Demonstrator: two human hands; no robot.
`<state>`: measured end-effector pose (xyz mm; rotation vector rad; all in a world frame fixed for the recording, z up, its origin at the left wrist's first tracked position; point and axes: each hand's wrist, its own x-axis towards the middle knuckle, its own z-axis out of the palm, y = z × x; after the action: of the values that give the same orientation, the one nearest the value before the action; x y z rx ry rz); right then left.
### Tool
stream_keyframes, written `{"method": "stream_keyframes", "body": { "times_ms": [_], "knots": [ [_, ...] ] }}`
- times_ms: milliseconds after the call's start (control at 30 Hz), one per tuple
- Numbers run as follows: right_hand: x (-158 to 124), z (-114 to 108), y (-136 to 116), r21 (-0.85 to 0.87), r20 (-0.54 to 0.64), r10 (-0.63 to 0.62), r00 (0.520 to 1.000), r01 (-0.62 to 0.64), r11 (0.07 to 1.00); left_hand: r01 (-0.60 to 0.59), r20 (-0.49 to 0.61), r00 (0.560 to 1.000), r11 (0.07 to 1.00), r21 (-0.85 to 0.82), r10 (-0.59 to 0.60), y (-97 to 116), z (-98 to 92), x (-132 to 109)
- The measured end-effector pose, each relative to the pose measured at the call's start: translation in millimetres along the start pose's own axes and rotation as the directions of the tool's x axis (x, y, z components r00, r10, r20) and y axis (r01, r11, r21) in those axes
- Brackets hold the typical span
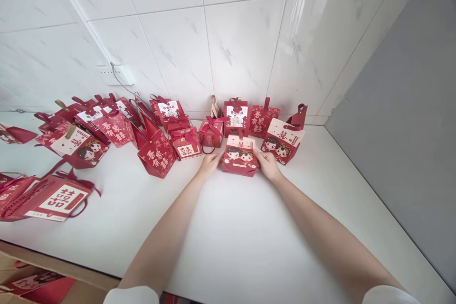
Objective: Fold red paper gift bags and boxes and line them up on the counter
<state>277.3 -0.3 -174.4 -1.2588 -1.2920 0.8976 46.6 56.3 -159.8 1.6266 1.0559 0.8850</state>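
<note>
A red and cream gift box [240, 156] with two cartoon faces on its front is held between my hands, close to the back row of boxes. My left hand [210, 164] grips its left side, and my right hand [268, 163] has hold of the right side. Just behind it stands a red box with a white label [236, 118]. To the right of my right hand is another cartoon-face gift box [282, 140]. Left of my left hand sit a small ribboned box [186, 144] and a red box with white characters [157, 154].
Many red gift boxes [116, 128] crowd the left of the white table [228, 237]. A larger ribboned box [59, 197] lies at the front left. Behind are a tiled wall [242, 47] and a socket [114, 75]; a grey panel [402, 104] bounds the right. A cardboard carton [85, 278] stands below.
</note>
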Motion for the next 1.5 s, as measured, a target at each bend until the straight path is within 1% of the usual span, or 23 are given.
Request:
{"method": "stream_keyframes", "body": {
  "times_ms": [100,200,267,300,367,433,500,567,633,700,767,867,933,1033,1100,1133,1167,1200,1267,1333,1367,1433,1500],
  "knots": [
    [2,0,1,0.017,-0.053,0.025,0.998,-0.024,1.000,-0.033,0.029,0.999,0.999,0.043,0.031,1,4.3,-1],
    [2,0,0,0.102,-0.064,0.067,0.996,-0.060,0.993,-0.121,0.051,0.991,0.992,-0.023,0.122,8,4.1,-5],
    [2,0,-2,0.135,-0.051,0.056,0.997,-0.049,0.990,-0.163,0.107,0.980,0.986,-0.044,0.167,13,1.2,-8],
    [1,-1,-3,0.117,-0.056,0.024,0.998,-0.018,0.993,-0.176,0.141,0.973,0.984,-0.038,0.180,14,-0.5,-9],
    [-1,-3,-6,0.009,-0.095,-0.078,0.992,0.079,0.997,-0.203,0.176,0.963,0.979,-0.023,0.204,13,-2.9,-8],
    [-5,-4,-10,-0.161,-0.127,-0.222,0.967,0.201,0.966,-0.207,0.147,0.967,0.978,-0.028,0.209,9,-3.3,-4],
    [-10,-4,-15,-0.328,-0.080,-0.396,0.915,0.351,0.877,-0.167,0.060,0.984,0.985,-0.043,0.169,2,-2.3,1],
    [-16,-1,-21,-0.443,0.058,-0.542,0.838,0.508,0.738,-0.099,-0.029,0.995,0.993,-0.062,0.097,-2,-1.3,5],
    [-20,5,-26,-0.502,0.212,-0.614,0.760,0.623,0.599,-0.036,-0.066,0.997,0.996,-0.086,0.030,-3,-1.1,6],
    [-23,11,-30,-0.544,0.329,-0.633,0.701,0.689,0.479,0.007,-0.036,0.999,0.992,-0.126,-0.011,0,-1.5,3],
    [-25,15,-33,-0.572,0.411,-0.648,0.642,0.734,0.365,0.029,0.037,0.999,0.982,-0.187,-0.023,6,-1.9,-1],
    [-27,20,-34,-0.589,0.480,-0.688,0.543,0.782,0.206,0.014,0.175,0.984,0.961,-0.277,0.036,18,-4.3,-9],
    [-28,22,-34,-0.596,0.501,-0.707,0.499,0.791,0.137,-0.016,0.223,0.971,0.958,-0.285,0.082,27,-8.8,-12],
    [-29,26,-33,-0.535,0.568,-0.701,0.431,0.840,0.084,-0.057,0.266,0.959,0.988,-0.141,0.094,42,-19.8,-17],
    [-29,28,-32,-0.459,0.591,-0.711,0.380,0.884,0.091,-0.051,0.298,0.953,0.998,-0.028,0.057,52,-27.6,-21],
    [-30,29,-30,-0.430,0.568,-0.735,0.371,0.895,0.119,-0.035,0.297,0.954,0.999,0.010,0.030,57,-31.0,-23],
    [-30,30,-29,-0.414,0.515,-0.767,0.383,0.895,0.169,-0.020,0.287,0.958,0.999,0.046,0.006,61,-34.0,-25],
    [-31,31,-28,-0.408,0.431,-0.801,0.416,0.881,0.238,-0.011,0.276,0.961,0.996,0.085,-0.013,65,-36.6,-28],
    [-33,32,-26,-0.402,0.214,-0.825,0.523,0.817,0.414,-0.021,0.262,0.965,0.987,0.162,-0.023,74,-40.8,-33],
    [-35,33,-28,-0.386,0.013,-0.782,0.623,0.724,0.571,-0.059,0.255,0.967,0.975,0.215,0.003,86,-44.1,-38],
    [-36,34,-30,-0.370,-0.059,-0.747,0.663,0.680,0.633,-0.082,0.247,0.969,0.968,0.236,0.022,94,-45.3,-40],
    [-38,36,-36,-0.314,-0.142,-0.665,0.733,0.604,0.733,-0.127,0.216,0.974,0.948,0.293,0.064,109,-47.0,-44],
    [-39,40,-43,-0.219,-0.166,-0.563,0.810,0.526,0.822,-0.180,0.192,0.975,0.903,0.390,0.111,125,-47.2,-46]
  ]
}}
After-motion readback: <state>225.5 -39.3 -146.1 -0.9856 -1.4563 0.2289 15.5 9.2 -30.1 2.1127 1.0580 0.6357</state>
